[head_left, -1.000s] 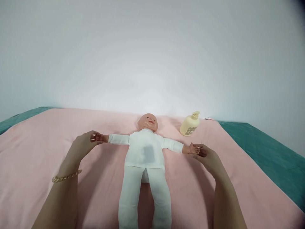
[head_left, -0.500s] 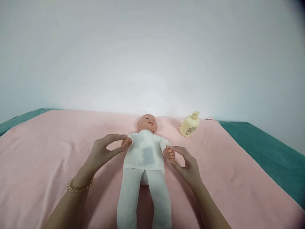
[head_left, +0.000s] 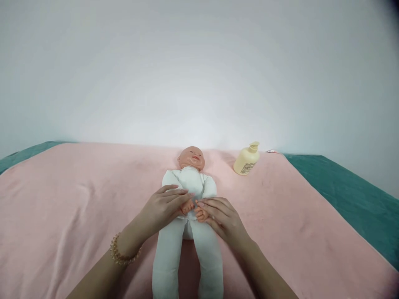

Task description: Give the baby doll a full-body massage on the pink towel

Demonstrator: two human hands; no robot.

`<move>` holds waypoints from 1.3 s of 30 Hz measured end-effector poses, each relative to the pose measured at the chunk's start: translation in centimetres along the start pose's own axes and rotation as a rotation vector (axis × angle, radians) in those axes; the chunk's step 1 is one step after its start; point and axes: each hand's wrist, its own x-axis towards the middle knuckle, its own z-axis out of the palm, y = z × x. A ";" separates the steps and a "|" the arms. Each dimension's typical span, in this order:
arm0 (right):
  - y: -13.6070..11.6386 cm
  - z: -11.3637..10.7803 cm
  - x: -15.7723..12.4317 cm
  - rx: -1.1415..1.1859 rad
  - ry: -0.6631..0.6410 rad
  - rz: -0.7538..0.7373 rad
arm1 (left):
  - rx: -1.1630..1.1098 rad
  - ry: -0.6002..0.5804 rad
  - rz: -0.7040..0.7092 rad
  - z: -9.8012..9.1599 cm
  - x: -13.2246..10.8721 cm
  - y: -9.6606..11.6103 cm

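A baby doll (head_left: pixel 188 182) in white clothes lies on its back in the middle of a pink blanket (head_left: pixel 62 207), head away from me. My left hand (head_left: pixel 162 207), with a gold bead bracelet at the wrist, pinches one of the doll's small hands over its belly. My right hand (head_left: pixel 221 218) pinches the doll's other hand right beside it. Both doll arms are folded in over the torso, and my fingertips nearly meet.
A cream pump bottle (head_left: pixel 247 160) lies tilted on the blanket to the right of the doll's head. Green bedding (head_left: pixel 349 199) shows past the blanket on the right and at the far left. A plain white wall rises behind.
The doll's arms were stretched out to the sides one second ago. Both my hands have drawn them inward, and they now meet over its belly.
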 end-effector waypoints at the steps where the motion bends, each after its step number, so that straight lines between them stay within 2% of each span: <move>1: 0.0 0.2 -0.1 -0.013 -0.002 0.000 | 0.001 0.000 0.001 0.1 0.0 0.1; 23: -0.4 1.3 -0.4 -0.072 0.017 0.010 | 0.010 0.017 0.047 0.3 0.2 0.5; 26: -0.2 1.0 -0.4 -0.029 0.025 0.029 | -0.022 0.031 0.047 -0.2 0.4 0.3; 29: 0.3 0.3 -0.5 0.054 0.123 0.148 | -0.056 0.074 0.016 -1.5 0.1 -0.5; 32: 1.4 -0.7 -1.0 0.122 0.287 0.386 | -0.065 0.156 -0.096 -3.6 -0.9 -2.2; 34: 2.3 -1.4 -1.3 0.177 0.394 0.584 | -0.053 0.209 -0.244 -5.0 -1.9 -3.3; 37: 3.8 -2.6 -1.6 0.335 0.531 0.825 | 0.004 0.243 -0.571 -6.9 -3.3 -4.8; 39: 4.7 -3.4 -1.7 0.468 0.605 0.936 | 0.058 0.213 -0.824 -7.6 -4.0 -5.6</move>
